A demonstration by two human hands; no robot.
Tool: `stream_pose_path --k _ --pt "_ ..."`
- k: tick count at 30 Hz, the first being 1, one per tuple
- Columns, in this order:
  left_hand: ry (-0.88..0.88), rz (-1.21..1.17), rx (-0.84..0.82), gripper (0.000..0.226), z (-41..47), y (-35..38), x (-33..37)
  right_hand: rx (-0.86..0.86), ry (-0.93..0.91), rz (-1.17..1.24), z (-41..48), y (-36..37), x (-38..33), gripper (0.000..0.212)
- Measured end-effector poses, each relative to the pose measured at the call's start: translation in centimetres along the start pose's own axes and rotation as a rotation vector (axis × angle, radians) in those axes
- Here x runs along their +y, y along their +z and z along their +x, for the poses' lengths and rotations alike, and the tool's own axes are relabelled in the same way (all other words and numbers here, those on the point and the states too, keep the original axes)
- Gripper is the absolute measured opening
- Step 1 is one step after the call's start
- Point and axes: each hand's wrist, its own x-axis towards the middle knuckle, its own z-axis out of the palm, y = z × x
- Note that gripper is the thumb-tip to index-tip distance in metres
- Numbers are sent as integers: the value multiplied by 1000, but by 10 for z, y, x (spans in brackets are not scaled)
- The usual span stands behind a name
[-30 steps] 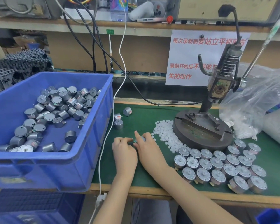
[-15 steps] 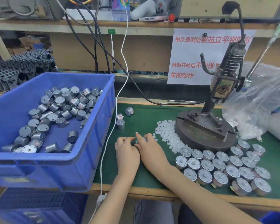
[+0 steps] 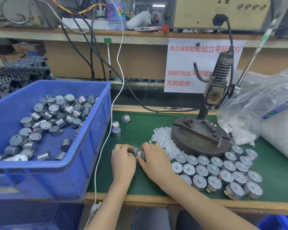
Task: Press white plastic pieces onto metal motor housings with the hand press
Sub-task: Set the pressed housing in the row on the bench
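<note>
My left hand point(image 3: 123, 161) and my right hand point(image 3: 154, 161) meet over the green mat, fingertips together. My right hand grips a small metal motor housing point(image 3: 141, 153), mostly hidden under the fingers. My left hand's fingertips pinch at its end; whatever they hold is too small to see. A pile of white plastic pieces point(image 3: 163, 138) lies just right of my hands. The hand press point(image 3: 214, 97) stands on its round iron base point(image 3: 199, 138), its lever point(image 3: 254, 53) raised. Several motor housings point(image 3: 219, 173) stand in rows at the front right.
A blue bin point(image 3: 83, 166) of loose motor housings fills the left side. Three stray housings point(image 3: 116, 128) lie beside it. A white cable point(image 3: 106, 130) hangs across the mat's left edge. Clear plastic bags point(image 3: 256, 110) of white pieces sit at the right.
My hands have stayed together at the same spot on the mat, fingers shifting slightly around the housing. The camera has tilted a little.
</note>
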Motion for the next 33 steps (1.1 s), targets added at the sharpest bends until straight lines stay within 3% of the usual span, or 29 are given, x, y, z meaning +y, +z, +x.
stream_pose_path --k 2,7,11,19,27,33 --pt "6 1 -9 32 0 0 0 -43 12 -12 1 -10 -2 15" --pt "21 6 -20 26 -3 -1 -1 -198 94 84 4 -27 4 25" --pt "89 89 -27 22 -4 1 1 -66 187 183 4 -55 41 39" --pt "425 302 -144 27 -11 12 2 321 355 197 6 -81 134 31" --pt "518 416 -232 37 -10 15 -3 381 422 -16 19 -73 166 37" --pt "498 437 -230 38 -9 16 -5 364 452 119 17 -75 168 43"
